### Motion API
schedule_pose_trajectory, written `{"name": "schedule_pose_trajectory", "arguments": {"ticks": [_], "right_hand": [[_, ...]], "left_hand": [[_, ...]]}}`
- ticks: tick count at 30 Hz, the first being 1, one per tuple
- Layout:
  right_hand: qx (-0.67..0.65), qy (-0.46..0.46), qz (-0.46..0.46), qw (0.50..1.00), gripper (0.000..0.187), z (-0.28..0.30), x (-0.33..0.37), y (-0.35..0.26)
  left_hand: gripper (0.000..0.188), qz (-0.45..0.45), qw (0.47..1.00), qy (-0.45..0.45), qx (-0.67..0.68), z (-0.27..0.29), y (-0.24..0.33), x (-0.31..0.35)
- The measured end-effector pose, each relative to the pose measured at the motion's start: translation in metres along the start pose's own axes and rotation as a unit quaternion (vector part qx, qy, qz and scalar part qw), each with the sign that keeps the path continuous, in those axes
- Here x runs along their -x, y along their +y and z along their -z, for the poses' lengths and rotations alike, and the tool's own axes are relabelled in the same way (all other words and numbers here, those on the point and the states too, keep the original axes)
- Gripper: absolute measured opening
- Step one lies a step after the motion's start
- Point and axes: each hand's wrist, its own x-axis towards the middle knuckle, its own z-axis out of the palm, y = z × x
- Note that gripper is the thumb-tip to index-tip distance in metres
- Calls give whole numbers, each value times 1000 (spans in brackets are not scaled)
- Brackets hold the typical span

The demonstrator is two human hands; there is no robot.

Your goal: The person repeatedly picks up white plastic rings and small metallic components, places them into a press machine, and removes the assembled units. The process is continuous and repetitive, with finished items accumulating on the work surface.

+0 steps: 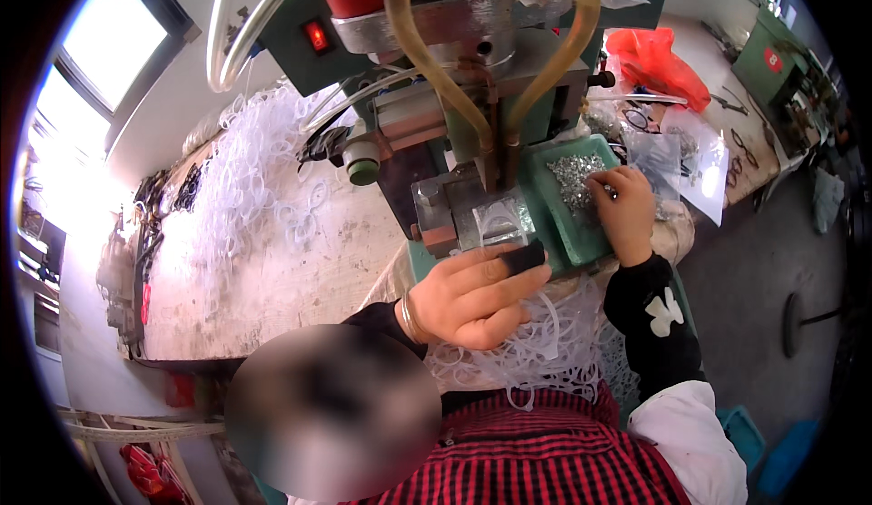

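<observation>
My left hand (477,296), with a black cover on one finger and a bracelet at the wrist, is at the front of the machine's metal fixture. Its fingers close on a clear plastic eyeglass frame (501,224), one rim of which shows over the fixture; the gripped part is mostly hidden. A pale curved strip (550,325) hangs below these fingers. To the right, a green tray (592,249) holds many small silver metal parts (574,178). My right hand (627,210) is over its right side, fingertips pinched together at the parts; what they hold is too small to make out.
The green press machine (536,123) rises straight ahead, with two yellowish tubes (427,46) running down to its head. A heap of clear frames (263,160) covers the table's left; more frames (518,364) lie on my lap. Plastic bags (658,155) and a red bag (663,64) lie right.
</observation>
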Motion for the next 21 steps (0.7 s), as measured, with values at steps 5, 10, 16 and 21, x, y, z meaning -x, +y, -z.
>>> {"name": "schedule_pose_trajectory", "arguments": {"ticks": [5,10,16,21], "right_hand": [[-67,26,99,992,11,-16,1,-22],[-151,2,-4,989,12,-5,9,-21],[-214,-24,-122,969,14,0,38,-9],[-276,-61,-135,950,18,1,21,-53]], "left_hand": [[32,11,1000,22,12,-1,5,4],[26,120,979,46,-158,10,33,20],[44,506,766,227,-325,42,-3,79],[26,599,740,301,-57,46,-63,89]]}}
